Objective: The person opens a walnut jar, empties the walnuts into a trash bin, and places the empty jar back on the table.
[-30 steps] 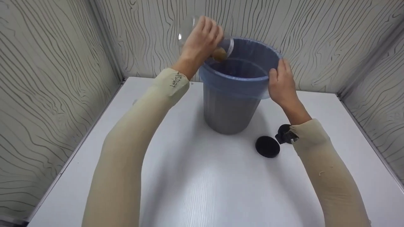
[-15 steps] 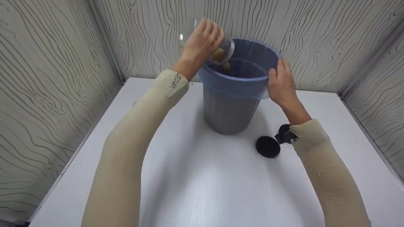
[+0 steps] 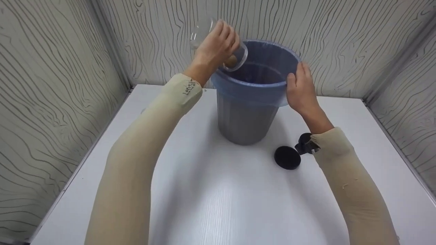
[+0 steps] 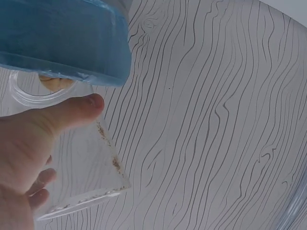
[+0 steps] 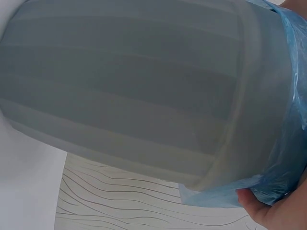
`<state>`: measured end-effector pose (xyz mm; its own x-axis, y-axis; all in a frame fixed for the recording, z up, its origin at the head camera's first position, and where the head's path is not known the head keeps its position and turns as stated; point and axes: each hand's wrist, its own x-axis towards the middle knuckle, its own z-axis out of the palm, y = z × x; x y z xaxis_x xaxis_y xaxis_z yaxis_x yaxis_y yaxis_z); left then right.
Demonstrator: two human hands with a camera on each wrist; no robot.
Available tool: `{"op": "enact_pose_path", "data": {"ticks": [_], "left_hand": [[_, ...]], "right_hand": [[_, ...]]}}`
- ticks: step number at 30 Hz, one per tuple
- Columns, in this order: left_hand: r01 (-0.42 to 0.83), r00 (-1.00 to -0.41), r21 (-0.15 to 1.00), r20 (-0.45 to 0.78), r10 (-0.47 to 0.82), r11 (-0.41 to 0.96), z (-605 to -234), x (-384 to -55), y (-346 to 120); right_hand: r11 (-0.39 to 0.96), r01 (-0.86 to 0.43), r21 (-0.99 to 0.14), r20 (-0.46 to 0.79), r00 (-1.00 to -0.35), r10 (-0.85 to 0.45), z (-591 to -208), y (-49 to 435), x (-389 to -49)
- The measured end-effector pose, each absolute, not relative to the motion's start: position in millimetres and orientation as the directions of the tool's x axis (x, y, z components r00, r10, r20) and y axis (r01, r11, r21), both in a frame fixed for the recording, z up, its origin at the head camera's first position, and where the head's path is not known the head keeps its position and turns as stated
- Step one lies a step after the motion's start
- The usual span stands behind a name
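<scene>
My left hand (image 3: 218, 42) grips a clear jar (image 4: 81, 158), which tilts mouth-down over the left side of a grey trash can (image 3: 245, 119). Just inside the jar's mouth lies a brown, rounded lump (image 4: 55, 82) with a crease, walnut-like in look. Brown crumbs (image 4: 115, 164) cling to the jar's inner wall. A blue bag (image 3: 252, 93) lines the can and folds down over its rim. On the can's right side, my right hand (image 3: 301, 88) holds the bag-covered rim; its thumb (image 5: 254, 208) shows against the bag in the right wrist view.
A round black lid (image 3: 287, 157) lies on the white table (image 3: 211, 190), right of the can's base. Beside it, a black object (image 3: 306, 144) is partly hidden by my right sleeve. Wood-patterned walls (image 3: 163, 41) enclose the table at the back and sides.
Half a second ago one brown lump showed below the jar's mouth; it is out of sight now. Another lump remains at the mouth. The right hand keeps its hold on the rim.
</scene>
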<state>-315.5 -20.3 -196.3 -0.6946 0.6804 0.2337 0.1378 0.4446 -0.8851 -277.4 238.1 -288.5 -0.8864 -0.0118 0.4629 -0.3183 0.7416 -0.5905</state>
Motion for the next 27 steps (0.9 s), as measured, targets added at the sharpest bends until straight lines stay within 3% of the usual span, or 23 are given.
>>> {"op": "enact_pose_path", "data": {"ticks": [7,12,21,27], "left_hand": [[0.121,-0.672,-0.941,0.157,0.723,0.316,-189.6,-314.6,-22.9],[0.137,-0.671,-0.937,0.150,0.726,0.321,-185.0,-312.8,-22.2],[0.167,-0.726,-0.830,0.261,0.636,0.532,-182.5,-308.3,-14.8],[0.283,-0.761,-0.621,0.319,0.565,0.731,-180.5,-300.0,-11.0]], "right_hand": [[0.736,-0.313,-0.600,0.458,-0.889,-0.005,-289.9,233.8,-277.5],[0.737,-0.309,-0.601,0.456,-0.890,-0.002,-290.2,233.0,-277.0],[0.742,-0.292,-0.604,0.439,-0.899,0.004,-287.7,234.9,-275.4],[0.755,-0.261,-0.601,0.408,-0.913,0.010,-287.4,236.3,-273.8]]}}
